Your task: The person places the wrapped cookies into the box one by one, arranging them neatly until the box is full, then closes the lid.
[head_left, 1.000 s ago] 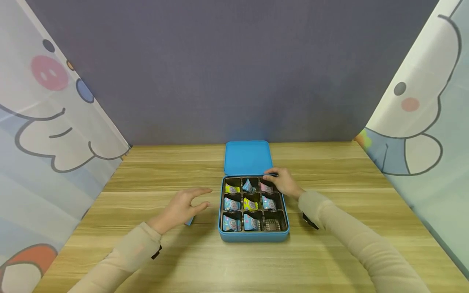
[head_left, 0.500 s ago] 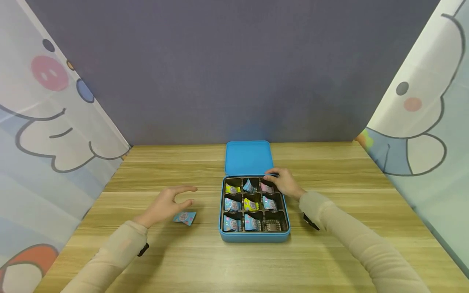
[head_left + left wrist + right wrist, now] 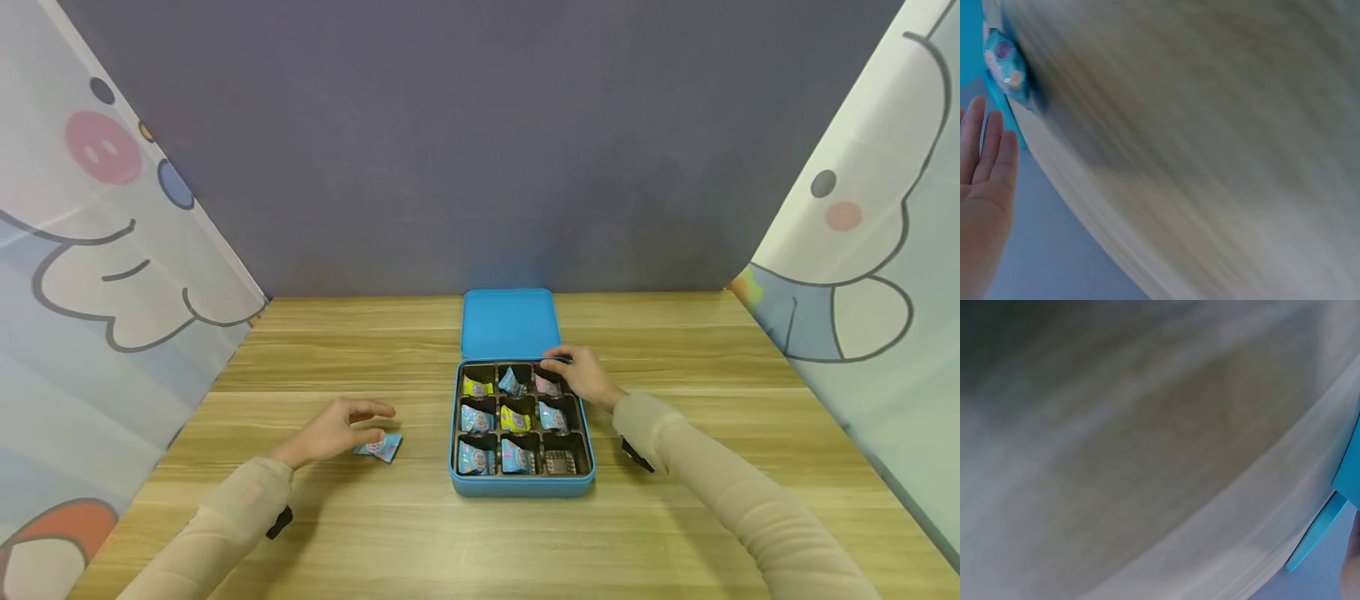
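A blue candy tin (image 3: 517,487) stands on the table, its dark tray divided into several compartments. Wrapped candies, such as a yellow one (image 3: 515,418) in the middle, fill all of them but the front right. My right hand (image 3: 585,375) holds the tin's back right corner, thumb over the tray side and a finger along the back rim. To the left, my left hand (image 3: 337,429) hovers with thumb and fingers apart over a blue wrapped candy (image 3: 387,447), partly hiding it. In the left wrist view, straight fingers (image 3: 988,150) show near that candy (image 3: 1007,65).
The tin's blue lid (image 3: 510,323) lies opened back behind it. A grey panel (image 3: 480,150) closes off the table's far side. Cartoon-printed cloths (image 3: 840,183) hang at both sides. The wooden table (image 3: 517,546) extends in front of the tin.
My left hand has drawn back leftward from beside the tin, uncovering the loose blue candy, then lowered toward it. The right hand stays at the tin's corner.
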Demonstrator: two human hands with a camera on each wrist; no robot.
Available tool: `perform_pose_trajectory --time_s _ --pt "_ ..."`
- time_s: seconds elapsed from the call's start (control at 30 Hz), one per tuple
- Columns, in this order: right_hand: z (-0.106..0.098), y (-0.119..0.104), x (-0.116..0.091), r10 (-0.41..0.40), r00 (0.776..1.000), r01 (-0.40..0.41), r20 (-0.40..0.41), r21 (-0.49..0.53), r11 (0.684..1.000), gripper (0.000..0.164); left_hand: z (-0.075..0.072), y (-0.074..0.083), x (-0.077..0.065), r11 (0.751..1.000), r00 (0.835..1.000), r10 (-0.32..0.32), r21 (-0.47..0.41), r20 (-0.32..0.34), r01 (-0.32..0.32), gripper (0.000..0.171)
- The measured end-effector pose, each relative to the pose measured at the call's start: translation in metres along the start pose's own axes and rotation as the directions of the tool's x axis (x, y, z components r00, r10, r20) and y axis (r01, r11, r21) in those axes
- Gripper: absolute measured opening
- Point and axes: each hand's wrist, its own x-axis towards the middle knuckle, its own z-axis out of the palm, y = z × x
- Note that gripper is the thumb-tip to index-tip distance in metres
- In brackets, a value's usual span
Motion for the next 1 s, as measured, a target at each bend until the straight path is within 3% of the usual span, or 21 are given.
perform_pose_trajectory --time_s 0.17,0.4,1.0 --pt "0.000 0.000 -0.001 -0.002 1.000 0.002 -0.004 -0.003 1.000 0.026 0.001 -0.009 -0.002 0.999 0.999 -0.033 -0.014 0.036 0.033 0.045" --pt "0.001 -0.001 -0.001 -0.009 1.000 0.009 0.002 0.003 1.000 0.027 0.001 -0.020 -0.006 0.999 0.999 -0.038 -0.031 0.029 0.039 0.047" --pt "0.000 0.001 0.000 -0.018 1.000 0.018 -0.011 -0.003 1.000 0.025 0.004 -0.019 -0.008 0.997 0.996 -0.071 -0.038 0.045 0.073 0.049"
